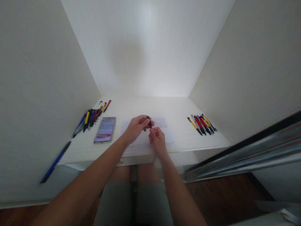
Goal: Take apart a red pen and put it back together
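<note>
Left hand (139,125) and right hand (157,138) pinch a black-and-red pen (149,121) over handwritten paper (140,143), seemingly adjusting it; steady fingers likely matter next.

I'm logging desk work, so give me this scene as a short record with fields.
Left hand: holds a black-and-red pen piece
Right hand: fingertips at the piece's red lower end
Under the hands: paper with handwriting
Left side: phone, screen blurred out; beyond it, mixed-colour pens
Right side: bunch of yellow, red and grey pens
Surface: white desk
</note>
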Tool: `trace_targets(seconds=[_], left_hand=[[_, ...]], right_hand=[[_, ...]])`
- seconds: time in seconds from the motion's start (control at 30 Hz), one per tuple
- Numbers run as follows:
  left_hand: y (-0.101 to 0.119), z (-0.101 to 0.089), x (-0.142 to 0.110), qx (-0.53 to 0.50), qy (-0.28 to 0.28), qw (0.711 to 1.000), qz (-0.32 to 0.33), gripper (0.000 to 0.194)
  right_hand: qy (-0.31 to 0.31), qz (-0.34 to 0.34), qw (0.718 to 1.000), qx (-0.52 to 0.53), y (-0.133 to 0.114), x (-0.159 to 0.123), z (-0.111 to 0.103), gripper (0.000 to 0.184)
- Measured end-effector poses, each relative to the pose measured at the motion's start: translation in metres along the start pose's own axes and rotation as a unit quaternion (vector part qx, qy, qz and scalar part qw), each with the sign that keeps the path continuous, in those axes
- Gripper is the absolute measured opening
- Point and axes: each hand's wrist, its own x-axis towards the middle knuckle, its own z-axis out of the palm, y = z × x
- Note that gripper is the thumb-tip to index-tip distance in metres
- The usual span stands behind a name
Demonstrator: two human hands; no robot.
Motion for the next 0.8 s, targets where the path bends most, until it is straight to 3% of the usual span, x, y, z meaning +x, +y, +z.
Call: trace_targets(seconds=[0.23, 0.43, 0.5, 0.67, 0.8], left_hand=[[0.001, 0.002, 0.000, 0.006, -0.015, 1.000, -0.015, 0.029], [0.004, 0.010, 0.000, 0.015, 0.034, 0.999, -0.011, 0.027], [0.003, 0.010, 0.000, 0.007, 0.034, 0.999, -0.015, 0.027], [0.003, 0.006, 0.000, 0.003, -0.027, 0.999, -0.022, 0.028], [0.000, 0.007, 0.002, 0.004, 0.008, 1.000, -0.012, 0.028]], right_hand=[[-0.037, 0.028, 0.996, 0.078, 0.003, 0.000, 0.000, 0.046], [0.036, 0.014, 0.996, 0.076, -0.003, 0.000, -0.001, 0.037], [0.024, 0.004, 0.998, 0.063, -0.002, -0.001, -0.002, 0.038], [-0.039, 0.023, 0.994, 0.095, 0.001, -0.001, -0.003, 0.046], [-0.018, 0.018, 0.996, 0.081, 0.000, 0.000, -0.002, 0.043]])
